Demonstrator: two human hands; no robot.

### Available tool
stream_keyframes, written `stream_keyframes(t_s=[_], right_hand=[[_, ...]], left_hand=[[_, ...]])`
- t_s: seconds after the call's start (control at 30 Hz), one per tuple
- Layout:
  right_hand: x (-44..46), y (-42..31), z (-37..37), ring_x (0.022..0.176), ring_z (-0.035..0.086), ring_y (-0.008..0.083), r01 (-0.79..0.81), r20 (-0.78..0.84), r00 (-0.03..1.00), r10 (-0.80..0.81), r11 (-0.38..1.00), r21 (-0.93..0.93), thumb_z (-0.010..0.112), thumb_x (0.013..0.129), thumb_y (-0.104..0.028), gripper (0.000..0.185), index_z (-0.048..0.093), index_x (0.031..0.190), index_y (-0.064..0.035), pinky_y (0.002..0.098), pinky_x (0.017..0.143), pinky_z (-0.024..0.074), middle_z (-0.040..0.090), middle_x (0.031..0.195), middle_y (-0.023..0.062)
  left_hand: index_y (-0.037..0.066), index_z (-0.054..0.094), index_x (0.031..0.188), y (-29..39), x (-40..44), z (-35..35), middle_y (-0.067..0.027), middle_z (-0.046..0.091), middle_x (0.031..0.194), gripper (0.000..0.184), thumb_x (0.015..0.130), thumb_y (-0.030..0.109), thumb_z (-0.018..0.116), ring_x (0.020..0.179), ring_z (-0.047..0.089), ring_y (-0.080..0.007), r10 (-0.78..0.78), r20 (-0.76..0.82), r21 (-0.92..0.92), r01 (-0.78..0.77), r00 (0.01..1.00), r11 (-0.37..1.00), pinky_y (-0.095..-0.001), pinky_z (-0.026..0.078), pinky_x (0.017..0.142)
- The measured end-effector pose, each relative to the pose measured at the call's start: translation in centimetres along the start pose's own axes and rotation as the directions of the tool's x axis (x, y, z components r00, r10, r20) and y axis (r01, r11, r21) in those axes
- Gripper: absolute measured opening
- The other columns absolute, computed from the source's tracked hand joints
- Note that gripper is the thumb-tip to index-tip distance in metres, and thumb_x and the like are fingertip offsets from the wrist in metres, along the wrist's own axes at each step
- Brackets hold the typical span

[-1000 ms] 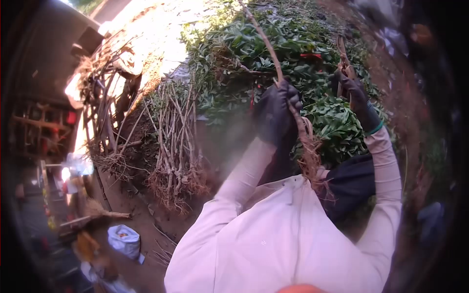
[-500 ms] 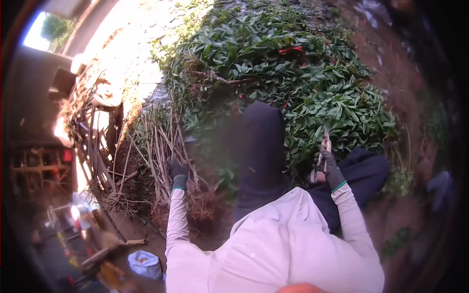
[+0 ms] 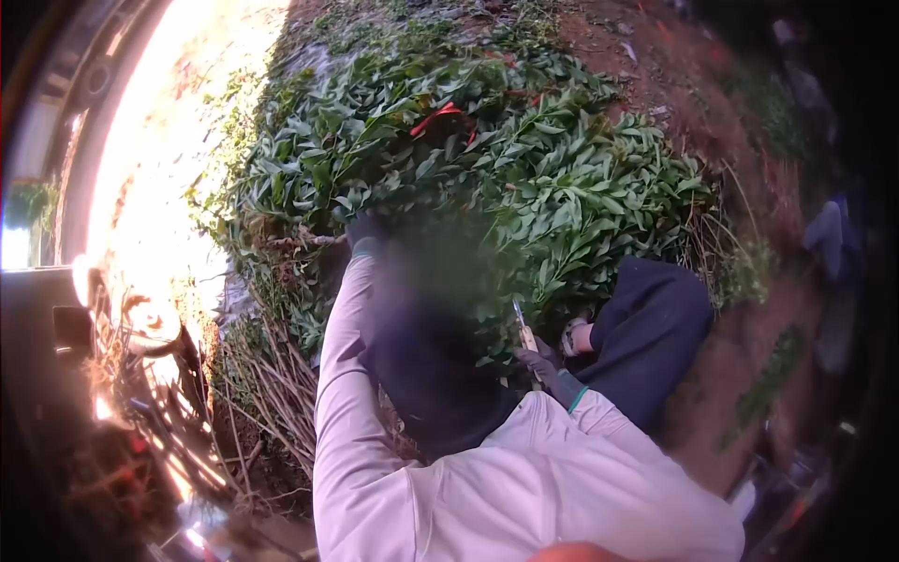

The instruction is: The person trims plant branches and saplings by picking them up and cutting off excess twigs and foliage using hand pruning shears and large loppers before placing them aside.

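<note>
My left hand (image 3: 367, 229), in a dark glove, reaches forward to the near left edge of the leafy green pile (image 3: 562, 197); its fingers are lost in shadow and blur. A thick bare stem (image 3: 314, 240) lies just left of it. Close to my body, my right hand (image 3: 545, 365), gloved with a green cuff, is wrapped round pruning shears (image 3: 524, 328) whose metal tip points up and away from me. Red ties (image 3: 445, 118) show among the leaves.
Bundled bare stems (image 3: 272, 389) stand at the left, with a tangle of roots and sticks (image 3: 150, 384) farther left. My bent knees in dark trousers (image 3: 655, 328) lie between me and the pile. A blue-grey object (image 3: 826, 234) is at the right.
My left hand has left the bundle of bare stems and moved forward to the leafy pile. The view has turned rightward. My right hand still holds the shears near my body.
</note>
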State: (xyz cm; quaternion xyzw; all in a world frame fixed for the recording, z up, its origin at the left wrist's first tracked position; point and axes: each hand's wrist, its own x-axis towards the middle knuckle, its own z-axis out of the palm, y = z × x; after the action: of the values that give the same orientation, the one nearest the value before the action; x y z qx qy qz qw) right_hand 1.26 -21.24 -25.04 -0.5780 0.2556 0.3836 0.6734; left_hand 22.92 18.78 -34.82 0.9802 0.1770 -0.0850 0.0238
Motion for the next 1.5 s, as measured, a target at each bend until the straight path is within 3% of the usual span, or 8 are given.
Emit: stream_keyframes(t_s=[0.1,0.17,0.37,0.63,0.73,1.07,1.23,1.5], right_hand=[[1.2,0.8,-0.5,0.067,0.051,0.0092,0.01,0.002,1.0,-0.01,1.0,0.026,0.067,0.075,-0.019,0.055,0.043,0.122,-0.0036,0.023,0.058,0.042,0.052,0.083,0.0004],[1.4,1.5,-0.8,0.067,0.05,0.0086,0.045,0.017,0.999,-0.046,0.998,0.04,0.067,0.075,-0.018,0.055,0.043,0.121,-0.0037,0.0225,0.059,0.0414,0.051,0.082,-0.0001],[0.7,1.9,-0.8,0.069,0.048,0.0072,0.162,0.115,0.978,-0.173,0.982,0.096,0.067,0.075,-0.02,0.054,0.045,0.121,-0.0042,0.0223,0.06,0.04,0.05,0.081,-0.0021],[-1.5,1.4,-0.3,0.081,0.052,0.0082,0.287,0.155,0.95,-0.27,0.954,-0.093,0.065,0.075,-0.023,0.05,0.049,0.119,-0.0061,0.0218,0.069,0.0419,0.054,0.098,-0.0009],[-2.2,1.1,-0.2,0.064,0.047,0.0071,0.312,0.104,0.944,-0.312,0.95,0.02,0.066,0.071,-0.025,0.045,0.053,0.108,-0.004,0.0239,0.057,0.0399,0.052,0.077,-0.002],[-1.7,1.0,-1.8,0.062,0.046,0.0062,0.424,-0.04,0.905,-0.423,0.905,0.015,0.066,0.072,-0.021,0.033,0.057,0.1,-0.0062,0.0229,0.055,0.0377,0.052,0.076,-0.003],[-1.8,1.1,-1.1,0.058,0.046,0.0065,0.357,-0.012,0.934,-0.357,0.934,0.002,0.065,0.072,-0.02,0.041,0.055,0.109,-0.006,0.0233,0.053,0.0377,0.051,0.075,-0.0028],[-0.5,2.4,-0.8,0.062,0.048,0.0066,0.262,-0.043,0.964,-0.262,0.965,-0.013,0.067,0.072,-0.021,0.046,0.053,0.112,-0.0046,0.0228,0.056,0.0396,0.055,0.08,-0.001]], left_hand=[[0.023,0.052,0.104,-2.5,0.8,0.2,-0.0116,0.058,0.102,0.027,0.084,0.04,0.045,0.084,0.062,-0.0312,0.25,0.186,0.106,-0.272,0.95,0.956,-0.0454,0.048,0.065],[0.02,0.051,0.099,-2.9,-1.4,-0.8,-0.0104,0.06,0.096,0.022,0.087,0.035,0.042,0.081,0.061,-0.0358,0.233,0.034,-0.118,-0.227,0.972,0.967,-0.0471,0.048,0.064],[0.016,0.049,0.077,-1.6,-12.5,-18.5,-0.0064,0.055,0.067,0.017,0.084,0.032,0.052,0.058,0.057,-0.0299,0.251,-0.419,0.022,-0.267,0.872,0.963,-0.0421,0.041,0.046],[0.017,0.053,0.08,-1.9,-22.1,-33.0,-0.0054,0.054,0.066,0.01,0.079,0.025,0.059,0.054,0.054,-0.0265,0.183,-0.689,0.106,-0.152,0.702,0.983,-0.0382,0.041,0.045],[0.013,0.057,0.086,-0.4,-24.9,-34.7,-0.0082,0.058,0.071,0.012,0.079,0.021,0.063,0.06,0.058,-0.0258,0.146,-0.663,0.068,-0.135,0.734,0.989,-0.0349,0.043,0.05],[0.015,0.055,0.087,0.3,-20.4,-30.7,-0.0109,0.059,0.075,0.017,0.083,0.031,0.056,0.068,0.058,-0.0338,0.224,-0.509,-0.205,-0.369,0.831,0.906,-0.0411,0.045,0.052],[0.007,0.055,0.086,2.7,-12.1,-24.0,-0.0159,0.056,0.075,0.015,0.081,0.021,0.058,0.066,0.057,-0.0339,0.62,-0.368,-0.197,-0.709,0.693,0.677,-0.0394,0.044,0.053],[0.01,0.053,0.091,2.9,-7.7,1.3,-0.0126,0.058,0.078,0.025,0.074,0.027,0.063,0.071,0.058,-0.0343,0.417,0.14,-0.335,-0.353,0.898,0.874,-0.0419,0.045,0.057]])
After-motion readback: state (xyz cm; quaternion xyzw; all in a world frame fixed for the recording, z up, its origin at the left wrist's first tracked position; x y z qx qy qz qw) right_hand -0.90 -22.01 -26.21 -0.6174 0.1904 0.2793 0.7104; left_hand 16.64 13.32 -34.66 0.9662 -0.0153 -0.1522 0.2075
